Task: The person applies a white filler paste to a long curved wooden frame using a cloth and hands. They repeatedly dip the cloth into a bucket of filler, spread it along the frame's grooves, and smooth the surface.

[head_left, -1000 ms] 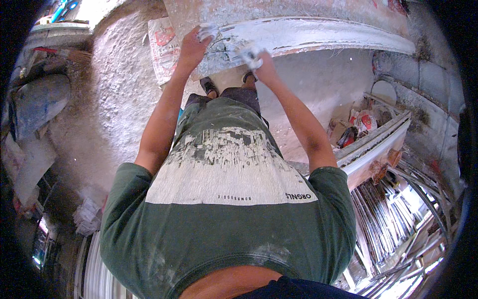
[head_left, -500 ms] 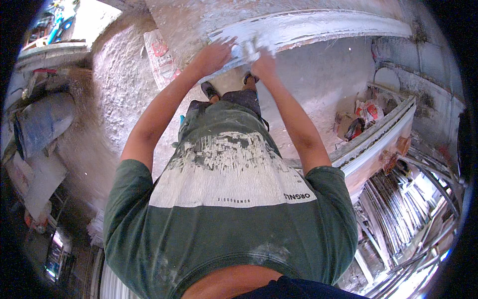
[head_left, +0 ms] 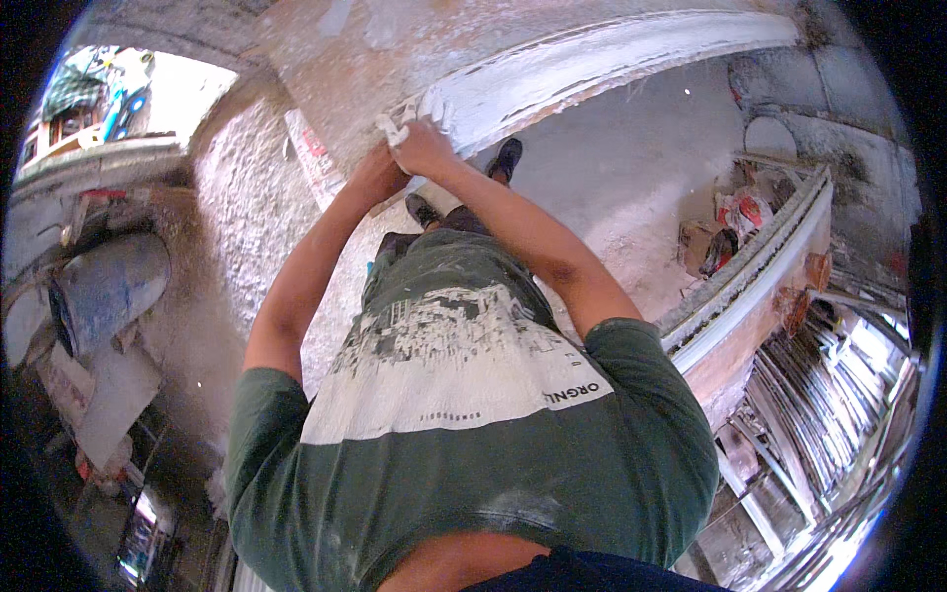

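A long white strip of wet-looking plaster point(head_left: 612, 61) lies along the bench in front of me. At its left end my right hand point(head_left: 422, 148) is closed, with a lumpy white plaster-coated wad point(head_left: 392, 129) showing at its fingers. What the wad is made of is hard to make out. My left hand point(head_left: 379, 176) sits just below and to the left, against my right hand. Its fingers are mostly hidden there.
The brown bench top point(head_left: 326, 74) carries white smears. A printed sack point(head_left: 314, 158) hangs at its left edge. On the right stand a long white-faced ledge point(head_left: 750, 266), a red-and-white bag point(head_left: 742, 215) and stacked thin strips point(head_left: 809, 395). A blue-grey drum point(head_left: 113, 286) lies at left.
Both hands have moved left and come together at the strip's left end. My right hand has crossed over from the strip's near edge, still with white material. The view has shifted slightly.
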Demonstrator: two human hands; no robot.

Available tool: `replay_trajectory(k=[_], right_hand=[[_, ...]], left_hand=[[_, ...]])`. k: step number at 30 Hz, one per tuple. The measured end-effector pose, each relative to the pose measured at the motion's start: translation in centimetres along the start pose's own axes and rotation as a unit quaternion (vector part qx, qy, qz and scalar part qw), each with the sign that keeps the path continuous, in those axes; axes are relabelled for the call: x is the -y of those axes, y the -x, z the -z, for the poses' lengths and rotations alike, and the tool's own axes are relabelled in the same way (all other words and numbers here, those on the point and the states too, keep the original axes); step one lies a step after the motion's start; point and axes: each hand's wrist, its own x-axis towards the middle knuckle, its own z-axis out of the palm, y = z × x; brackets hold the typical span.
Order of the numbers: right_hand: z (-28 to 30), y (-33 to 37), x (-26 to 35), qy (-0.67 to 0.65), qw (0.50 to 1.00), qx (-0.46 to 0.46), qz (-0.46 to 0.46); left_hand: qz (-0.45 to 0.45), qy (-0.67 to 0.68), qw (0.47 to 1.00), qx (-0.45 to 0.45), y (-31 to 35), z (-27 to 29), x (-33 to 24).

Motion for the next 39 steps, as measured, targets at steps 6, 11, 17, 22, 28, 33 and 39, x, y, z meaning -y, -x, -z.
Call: replay_trajectory(k=[6,11,17,22,28,33,39], right_hand=[[6.8,-6.4,-9.1,0.044,0.978,-0.01,-0.203],[13.6,-10.1,-24.0,0.065,0.988,-0.087,-0.109],[8.4,-5.8,-13.9,-0.022,0.994,-0.071,-0.076],[10.3,-7.0,-16.3,-0.039,0.978,-0.135,-0.152],[21.5,-13.6,-32.6,0.049,0.959,-0.163,-0.227],[24.7,-16.3,-44.1,0.129,0.942,-0.247,-0.186],[20.0,-13.4,-36.7,0.063,0.951,-0.137,-0.269]], left_hand=[[0.195,0.104,0.949,0.225,-3.3,6.1,-2.5],[0.08,0.117,0.988,0.059,-5.0,5.7,-0.8],[0.004,0.118,0.977,0.175,-9.9,2.7,1.3],[-0.01,0.099,0.973,0.209,-17.7,-0.5,0.6],[-0.013,0.129,0.985,0.118,-30.9,-5.0,-2.3],[-0.064,0.12,0.969,0.206,-35.4,-6.9,-3.7],[-0.128,0.122,0.965,0.194,-25.6,-2.1,-1.8]])
